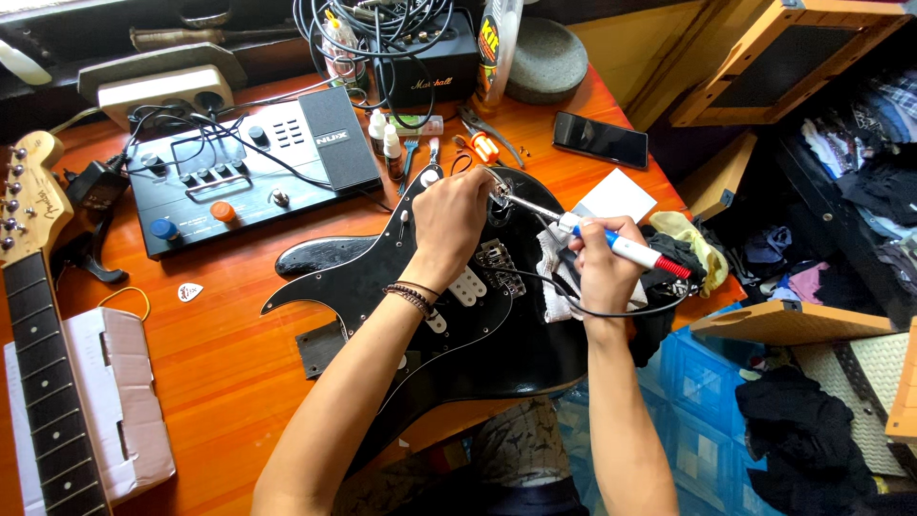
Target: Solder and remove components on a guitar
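My left hand was curled over the upper edge of the black guitar body, fingertips pinched together on something small at the control end of the black pickguard — what exactly sat between them, I couldn't tell. My right hand was wrapped shut around the soldering iron, white barrel with a blue band and a red tail, its thin metal tip angled up and left to meet the spot just beside my left fingertips. The iron's black cord looped under my right wrist. A beaded bracelet ringed my left wrist.

The guitar body lay flat on the orange counter, its lower end hanging past the near edge over my lap. White pickups showed on the pickguard just below my left wrist. A white cloth lay bunched on the body beside my right hand.

Up left sat a black effects pedalboard with cables trailing over it. A separate guitar neck ran along the far left edge over a cardboard box. A white pick lay near it. A dark phone rested at the counter's far right, with small dropper bottles and orange-handled pliers between.
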